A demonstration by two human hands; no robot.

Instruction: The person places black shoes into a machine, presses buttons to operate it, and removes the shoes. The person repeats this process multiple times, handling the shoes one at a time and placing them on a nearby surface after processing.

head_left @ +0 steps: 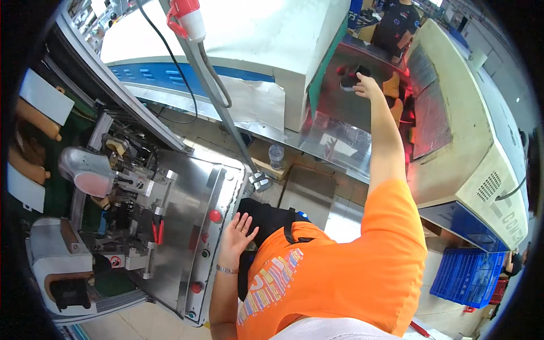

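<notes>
Reaches far forward with the right hand (368,86), stretching the arm over a metal surface (340,113) between a white machine (255,34) on the left and a cream machine (481,130) on the right. Brings the fingers right up to a dark piece (363,70) toward the far end of that surface. Cannot tell whether to call those fingers clenched on the piece or merely laid against it, with so small and partly covered a view. Has brown pieces (391,85) just to the right of this hand, in a red glow beside the cream machine.

Holds the left hand (237,233) low, near the black trousers (262,218) and well apart from the right one, with the fingers released, spread and grasping nothing. Wears a bracelet (228,270) on that wrist and an orange shirt (340,272) with a printed back.

Has, just left of the left hand, a red button (215,216) on a steel-topped machine (181,198), and farther left on it, red-handled pliers (158,229). Faces a co-worker (395,27) in a dark shirt beyond the metal surface. Has a clear cup (276,154) below the white machine and a blue crate (467,277) below the cream one.
</notes>
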